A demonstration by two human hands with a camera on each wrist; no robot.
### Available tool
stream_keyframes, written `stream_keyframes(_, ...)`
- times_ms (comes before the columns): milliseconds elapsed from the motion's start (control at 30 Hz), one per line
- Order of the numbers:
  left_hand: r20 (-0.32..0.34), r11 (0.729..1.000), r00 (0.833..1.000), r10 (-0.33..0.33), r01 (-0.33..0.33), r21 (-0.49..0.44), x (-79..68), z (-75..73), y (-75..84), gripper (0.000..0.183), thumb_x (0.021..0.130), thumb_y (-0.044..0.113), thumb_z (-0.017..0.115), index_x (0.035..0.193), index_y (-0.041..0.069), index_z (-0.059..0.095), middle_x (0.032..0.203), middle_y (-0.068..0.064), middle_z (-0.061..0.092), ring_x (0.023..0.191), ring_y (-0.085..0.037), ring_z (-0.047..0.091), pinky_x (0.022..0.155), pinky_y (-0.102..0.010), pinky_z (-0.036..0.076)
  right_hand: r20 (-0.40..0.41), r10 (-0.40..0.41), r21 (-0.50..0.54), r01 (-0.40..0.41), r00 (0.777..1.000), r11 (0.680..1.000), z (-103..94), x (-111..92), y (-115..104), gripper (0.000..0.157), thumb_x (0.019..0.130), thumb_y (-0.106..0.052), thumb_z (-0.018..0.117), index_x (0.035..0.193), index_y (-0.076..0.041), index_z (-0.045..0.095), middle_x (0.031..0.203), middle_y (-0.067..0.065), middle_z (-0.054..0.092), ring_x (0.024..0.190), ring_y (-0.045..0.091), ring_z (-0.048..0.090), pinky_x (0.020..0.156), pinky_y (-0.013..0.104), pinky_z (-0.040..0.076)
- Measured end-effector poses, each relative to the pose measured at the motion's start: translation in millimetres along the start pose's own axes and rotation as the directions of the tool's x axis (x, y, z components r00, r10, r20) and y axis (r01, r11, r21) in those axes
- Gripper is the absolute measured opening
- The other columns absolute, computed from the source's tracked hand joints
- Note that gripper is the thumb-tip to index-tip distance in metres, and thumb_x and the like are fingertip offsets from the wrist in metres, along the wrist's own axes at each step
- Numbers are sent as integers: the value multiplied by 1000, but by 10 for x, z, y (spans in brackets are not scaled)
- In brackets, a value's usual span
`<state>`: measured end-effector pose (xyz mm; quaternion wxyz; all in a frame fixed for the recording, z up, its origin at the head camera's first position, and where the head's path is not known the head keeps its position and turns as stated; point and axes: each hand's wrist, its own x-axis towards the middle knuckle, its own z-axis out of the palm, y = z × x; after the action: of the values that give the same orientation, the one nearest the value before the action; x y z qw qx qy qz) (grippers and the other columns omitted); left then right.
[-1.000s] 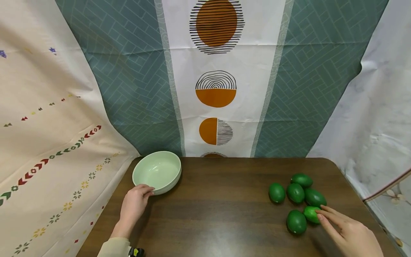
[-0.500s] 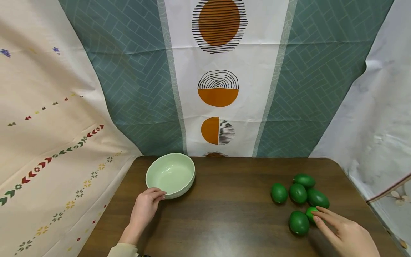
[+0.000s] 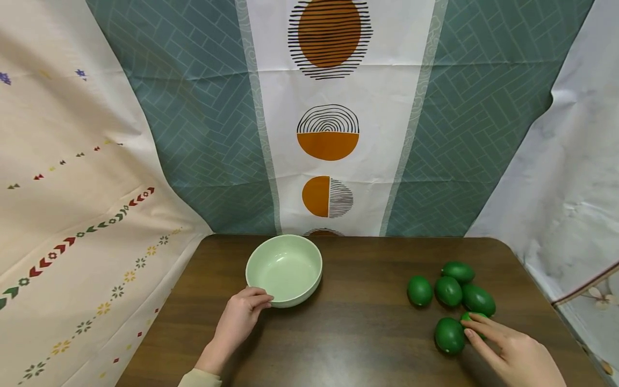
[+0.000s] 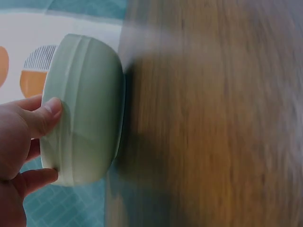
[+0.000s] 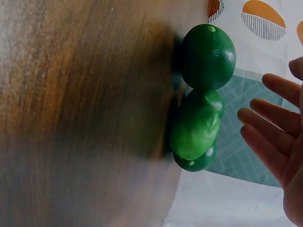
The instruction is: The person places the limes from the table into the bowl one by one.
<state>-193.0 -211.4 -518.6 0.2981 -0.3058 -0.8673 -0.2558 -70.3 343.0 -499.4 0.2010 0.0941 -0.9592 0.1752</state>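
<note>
Head: above, facing table's far edge
Left wrist: low, near bowl
Right wrist: low, near fruit
Shared: far edge

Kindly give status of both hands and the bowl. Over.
Left hand grips bowl by rim. Right hand near green fruits, holding nothing. No fruit touching bowl.

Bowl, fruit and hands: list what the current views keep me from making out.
Head view: most of the bright green fruit, behind the right hand.
Left wrist view: the inside of the bowl, behind its own wall; some fingertips of the left hand, behind the bowl.
Right wrist view: part of the right hand, cut off by the right edge.
</note>
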Motion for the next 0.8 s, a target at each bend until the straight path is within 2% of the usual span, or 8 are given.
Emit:
stream_keyframes(133,31,997,998,47,-45,-56,28,60,88,31,69,-6,96,91,11,85,92,6,73,83,-11,69,77,-24,64,-60,-63,0,64,996,998,41,-1,22,28,84,-26,93,111,-25,85,119,10,79,89,24,78,58,39,64)
stream_keyframes(200,43,994,997,71,-67,-88,37,92,126,31,69,-7,96,91,11,85,92,6,73,84,-11,69,79,-26,64,-91,-112,4,113,989,994,67,1,42,35,78,-24,96,112,-27,85,120,7,78,106,10,74,62,30,64)
stream_keyframes(267,56,989,994,95,-88,-118,50,126,170,30,70,-7,95,92,11,85,93,6,73,85,-10,70,82,-31,66,-117,-165,10,167,979,986,87,6,63,44,72,-22,99,113,-27,85,123,2,77,124,-5,63,69,19,63)
stream_keyframes(367,72,980,989,132,-119,-160,67,172,234,29,72,-8,94,92,11,84,95,7,73,87,-9,71,90,-44,67,-141,-253,29,259,957,965,106,22,85,56,64,-17,101,117,-28,84,129,-7,74,132,-23,40,75,2,52)
stream_keyframes(467,87,967,981,171,-150,-207,90,210,287,28,74,-8,93,93,11,85,97,7,74,90,-10,73,97,-57,63,-142,-313,26,319,939,947,112,38,99,65,61,-17,102,121,-28,82,134,-12,71,132,-19,45,80,3,53)
stream_keyframes(567,87,950,975,206,-178,-258,112,235,315,28,75,-10,92,93,10,84,99,5,75,93,-12,73,96,-52,65,-127,-346,18,351,929,936,118,46,107,70,61,-22,103,127,-29,80,138,-11,69,132,-16,49,82,4,54)
stream_keyframes(667,88,940,971,220,-187,-287,131,244,324,30,74,-12,90,94,10,84,100,4,75,94,-13,73,96,-46,65,-106,-371,7,374,922,927,123,53,113,72,63,-29,103,131,-28,78,142,-11,67,136,-15,45,85,4,53)
stream_keyframes(800,97,941,972,215,-180,-287,141,247,324,31,74,-13,91,94,10,84,100,5,75,95,-12,73,99,-49,64,-74,-421,-5,421,904,907,137,70,121,70,70,-38,100,134,-26,77,145,-9,65,136,-8,52,87,6,54)
